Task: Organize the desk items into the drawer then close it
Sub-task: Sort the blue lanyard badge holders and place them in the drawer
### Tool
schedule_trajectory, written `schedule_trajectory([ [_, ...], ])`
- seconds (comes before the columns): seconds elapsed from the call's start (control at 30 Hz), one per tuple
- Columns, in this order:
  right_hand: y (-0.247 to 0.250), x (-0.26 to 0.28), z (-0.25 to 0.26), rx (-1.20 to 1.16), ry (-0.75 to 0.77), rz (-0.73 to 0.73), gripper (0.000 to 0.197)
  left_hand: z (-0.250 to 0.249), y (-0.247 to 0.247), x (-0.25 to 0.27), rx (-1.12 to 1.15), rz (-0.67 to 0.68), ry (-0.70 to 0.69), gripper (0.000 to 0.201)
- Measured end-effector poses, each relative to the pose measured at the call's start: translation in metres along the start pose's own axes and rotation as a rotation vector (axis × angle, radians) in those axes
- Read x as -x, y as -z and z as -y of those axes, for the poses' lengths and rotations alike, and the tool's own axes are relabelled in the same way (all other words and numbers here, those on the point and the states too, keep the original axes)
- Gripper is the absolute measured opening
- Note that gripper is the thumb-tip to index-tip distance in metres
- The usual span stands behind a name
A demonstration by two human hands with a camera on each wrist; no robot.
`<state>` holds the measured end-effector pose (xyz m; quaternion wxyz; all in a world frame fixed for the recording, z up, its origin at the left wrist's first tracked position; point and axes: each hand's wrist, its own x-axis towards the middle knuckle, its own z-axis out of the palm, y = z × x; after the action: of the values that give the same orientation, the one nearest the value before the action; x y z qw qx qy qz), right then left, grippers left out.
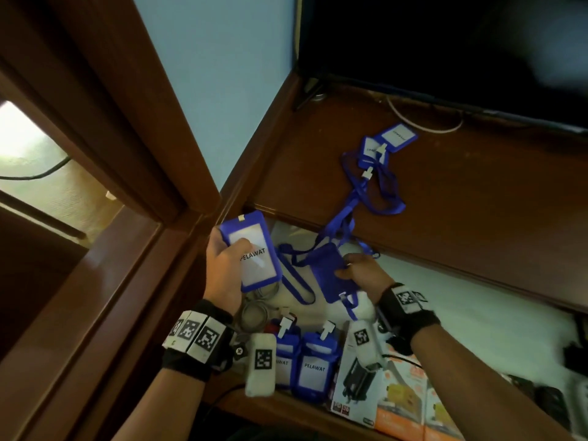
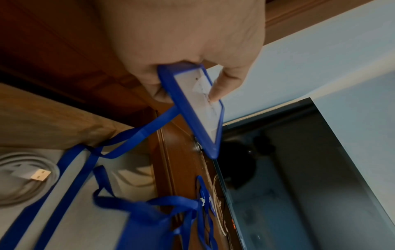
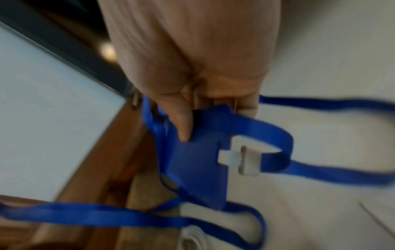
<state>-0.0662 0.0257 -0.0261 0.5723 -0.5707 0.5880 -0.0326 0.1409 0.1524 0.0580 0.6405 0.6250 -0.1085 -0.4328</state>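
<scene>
Holding up a blue badge holder (image 1: 254, 253), a flat rounded-corner rectangle of soft-looking plastic framing a white card printed "PELAWAT", above the left end of the open drawer (image 1: 477, 310). Gripping it with the left hand (image 1: 224, 268), thumb pressing across the clear front window, remaining fingers curled behind the frame; in the left wrist view, the thumb (image 2: 222, 84) lying on the white card with the blue rim (image 2: 210, 145) pointing away from the palm. Trailing from this holder, a flat woven blue lanyard (image 2: 136, 135), ribbon-like, drooping down into the drawer.

Pinching a second badge holder (image 1: 331, 275) with the right hand (image 1: 362, 272), plain blue back facing up, low over the pale drawer floor. Clamping thumb (image 3: 181, 121) on the blue face with fingers curled beneath, as seen from the right wrist; a white plastic clip (image 3: 241, 159) poking through a slot at the holder's edge, lanyard strap (image 3: 320, 172) looping around it, somewhat blurred.

Lying on the dark brown glossy wooden desk top (image 1: 477, 186), two more blue holders (image 1: 386, 141) with a tangled lanyard (image 1: 378, 192) spilling over the desk edge toward the drawer. Standing at the drawer's near edge, two further holders (image 1: 313, 364) showing "PELAWAT" cards, beside printed cardboard charger boxes (image 1: 375, 389) in white and orange. Coiling in the drawer's left corner, a smooth grey-white USB cable (image 2: 27, 177) with a metal plug. Sitting at the back of the desk, a black glossy screen (image 1: 445, 43).
</scene>
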Motion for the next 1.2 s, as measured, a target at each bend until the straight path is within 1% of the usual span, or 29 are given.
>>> schedule_trajectory([
  [0.07, 0.023, 0.024, 0.016, -0.267, 0.054, 0.005, 0.015, 0.002, -0.001, 0.0, 0.007, -0.001, 0.015, 0.033],
  [0.13, 0.052, 0.04, 0.041, -0.381, 0.133, -0.03, 0.022, 0.003, -0.004, -0.001, 0.027, 0.003, 0.034, 0.033],
  [0.17, 0.068, 0.043, 0.053, -0.443, 0.175, -0.067, 0.022, 0.004, -0.006, -0.002, 0.029, 0.008, 0.041, 0.032],
  [0.2, 0.083, 0.044, 0.066, -0.521, 0.214, -0.128, 0.021, 0.004, -0.008, -0.003, 0.031, 0.016, 0.042, 0.03],
  [0.27, 0.109, 0.036, 0.085, -0.691, 0.279, -0.297, 0.018, 0.003, -0.014, -0.004, 0.031, 0.033, 0.046, 0.03],
  [0.3, 0.119, 0.03, 0.089, -0.751, 0.288, -0.383, 0.014, 0.003, -0.017, -0.004, 0.026, 0.047, 0.052, 0.031],
  [0.37, 0.129, 0.013, 0.083, -0.848, 0.24, -0.475, 0.016, 0.003, -0.024, -0.003, 0.012, 0.078, 0.063, 0.035],
  [0.47, 0.132, -0.005, 0.053, -1.042, 0.039, -0.485, 0.032, 0.004, -0.03, -0.001, -0.012, 0.104, 0.084, 0.038],
  [0.5, 0.133, -0.01, 0.043, -1.078, 0.009, -0.485, 0.034, 0.004, -0.031, -0.001, -0.027, 0.111, 0.091, 0.039],
  [0.53, 0.133, -0.013, 0.037, -1.103, 0.001, -0.484, 0.033, 0.005, -0.031, 0.0, -0.04, 0.119, 0.097, 0.04],
  [0.57, 0.133, -0.014, 0.033, -1.104, 0.005, -0.477, 0.026, 0.006, -0.032, -0.001, -0.052, 0.12, 0.101, 0.04],
  [0.63, 0.13, -0.001, 0.034, -0.959, 0.033, -0.46, 0.005, 0.007, -0.034, -0.001, -0.068, 0.119, 0.11, 0.037],
  [0.73, 0.122, 0.024, 0.022, -0.796, 0.042, -0.521, 0.009, 0.011, -0.044, 0.002, -0.067, 0.137, 0.113, 0.035],
  [0.8, 0.113, 0.039, 0.005, -0.692, 0.005, -0.643, 0.021, 0.015, -0.053, 0.007, -0.081, 0.158, 0.126, 0.034],
  [0.83, 0.106, 0.046, -0.003, -0.689, -0.007, -0.69, 0.025, 0.019, -0.059, 0.01, -0.096, 0.173, 0.14, 0.032],
  [0.87, 0.097, 0.054, -0.008, -0.717, -0.006, -0.692, 0.024, 0.023, -0.065, 0.013, -0.116, 0.191, 0.154, 0.031],
  [0.9, 0.087, 0.063, -0.011, -0.744, 0.011, -0.656, 0.021, 0.027, -0.071, 0.017, -0.142, 0.221, 0.166, 0.03],
  [0.97, 0.069, 0.081, -0.012, -0.763, 0.077, -0.526, 0.015, 0.033, -0.086, 0.028, -0.226, 0.307, 0.187, 0.028],
  [1.0, 0.063, 0.088, -0.012, -0.758, 0.121, -0.471, 0.016, 0.036, -0.093, 0.034, -0.274, 0.362, 0.199, 0.027],
  [1.03, 0.058, 0.094, -0.014, -0.767, 0.171, -0.418, 0.019, 0.038, -0.101, 0.04, -0.309, 0.424, 0.21, 0.027],
  [1.1, 0.053, 0.104, -0.017, -0.817, 0.262, -0.312, 0.034, 0.042, -0.115, 0.056, -0.353, 0.542, 0.225, 0.028],
  [1.17, 0.054, 0.113, -0.015, -0.906, 0.313, -0.221, 0.049, 0.045, -0.128, 0.069, -0.426, 0.619, 0.2, 0.03],
  [1.2, 0.056, 0.118, -0.014, -0.951, 0.322, -0.185, 0.053, 0.046, -0.134, 0.076, -0.457, 0.652, 0.185, 0.033],
])
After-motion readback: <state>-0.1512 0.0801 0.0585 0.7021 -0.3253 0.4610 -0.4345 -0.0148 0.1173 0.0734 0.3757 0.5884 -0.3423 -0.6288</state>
